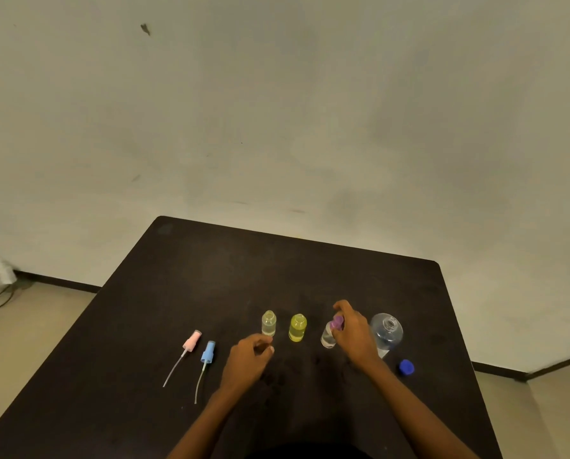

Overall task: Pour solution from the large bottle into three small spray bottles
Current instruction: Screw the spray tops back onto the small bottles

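Head view: purple sprayer [337, 322] is gripped by right hand [353, 332] atop a small bottle [328, 339]; left hand [248, 357] is loosely curled, empty. Uncapped large bottle [387, 331] is at 3 o'clock of the right hand and could be toppled by the wrist. At 9 o'clock, yellow bottle [297, 327] and clear bottle [269, 323] are left open.

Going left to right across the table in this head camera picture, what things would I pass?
Pink spray head with dip tube, blue spray head with dip tube, open small clear bottle, small yellow bottle, small clear bottle with purple spray head, large open clear bottle, blue screw cap.
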Demonstrator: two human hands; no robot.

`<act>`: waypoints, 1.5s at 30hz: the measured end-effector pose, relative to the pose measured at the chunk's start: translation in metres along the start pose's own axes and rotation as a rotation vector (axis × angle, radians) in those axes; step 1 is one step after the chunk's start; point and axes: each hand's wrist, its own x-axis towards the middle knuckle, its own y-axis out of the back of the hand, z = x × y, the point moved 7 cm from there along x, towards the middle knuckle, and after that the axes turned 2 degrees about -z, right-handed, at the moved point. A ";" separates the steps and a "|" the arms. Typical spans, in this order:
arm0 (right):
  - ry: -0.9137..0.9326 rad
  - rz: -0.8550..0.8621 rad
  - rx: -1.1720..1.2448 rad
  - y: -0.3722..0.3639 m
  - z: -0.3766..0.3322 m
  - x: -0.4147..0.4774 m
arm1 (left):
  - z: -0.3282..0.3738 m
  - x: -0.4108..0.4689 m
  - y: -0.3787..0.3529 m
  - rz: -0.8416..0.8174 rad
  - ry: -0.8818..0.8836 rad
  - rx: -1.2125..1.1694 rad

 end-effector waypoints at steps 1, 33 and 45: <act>0.005 -0.019 -0.008 -0.001 -0.001 0.000 | -0.004 0.000 0.002 0.017 0.012 0.009; 0.062 -0.029 0.643 0.021 -0.074 -0.044 | 0.050 -0.021 0.039 0.279 -0.260 0.156; -0.074 -0.372 0.787 -0.003 -0.076 -0.054 | 0.088 -0.038 0.004 0.151 -0.562 0.444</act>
